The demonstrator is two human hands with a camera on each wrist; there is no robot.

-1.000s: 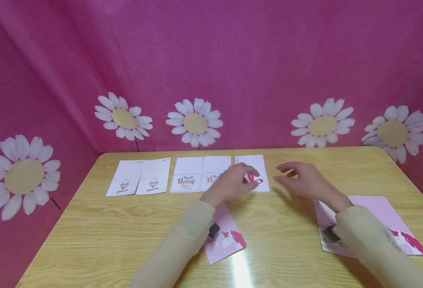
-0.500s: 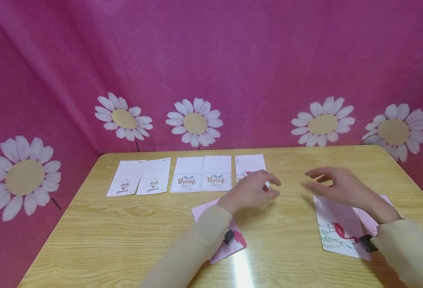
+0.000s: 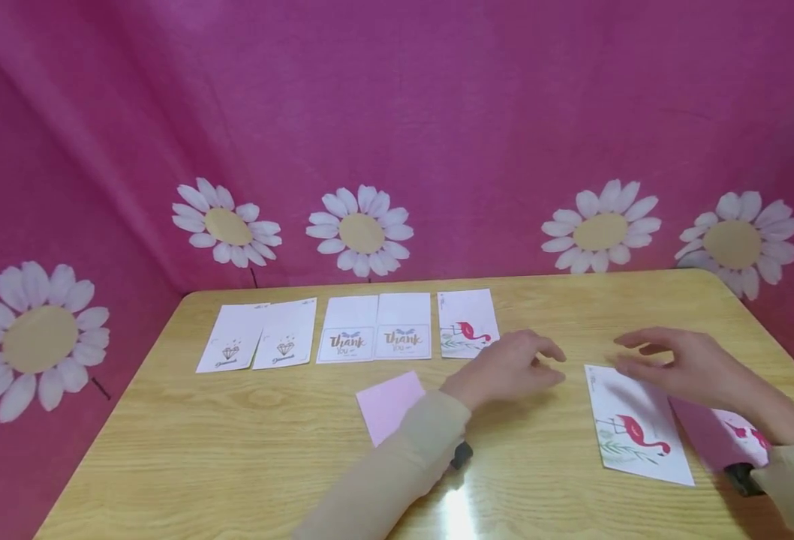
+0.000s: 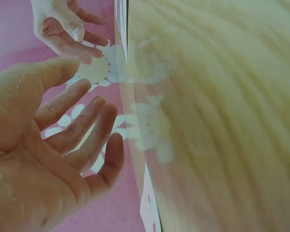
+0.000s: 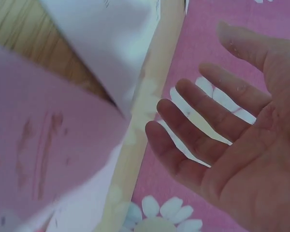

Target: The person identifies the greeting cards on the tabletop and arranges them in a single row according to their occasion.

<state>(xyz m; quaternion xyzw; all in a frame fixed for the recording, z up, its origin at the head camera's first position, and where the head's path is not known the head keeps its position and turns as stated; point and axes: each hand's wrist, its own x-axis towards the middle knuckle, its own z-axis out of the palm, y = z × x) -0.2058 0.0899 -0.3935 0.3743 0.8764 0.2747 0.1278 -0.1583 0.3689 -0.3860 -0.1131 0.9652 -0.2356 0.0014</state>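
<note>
The fingers of the left hand (image 3: 515,367) and right hand (image 3: 694,367) are spread and loosely bent, holding nothing. The right flamingo card (image 3: 633,420) lies just left of the right hand, its long axis running far to near, the near end angled right, the printed bird's head toward the right. The right forearm blocks part of the right pink card (image 3: 697,431); the left sleeve (image 3: 397,469) covers much of the left pink card (image 3: 386,405). Along the far side stand, left to right, diamond cards (image 3: 285,334), thank-you cards (image 3: 373,330) and another flamingo card (image 3: 464,311).
</note>
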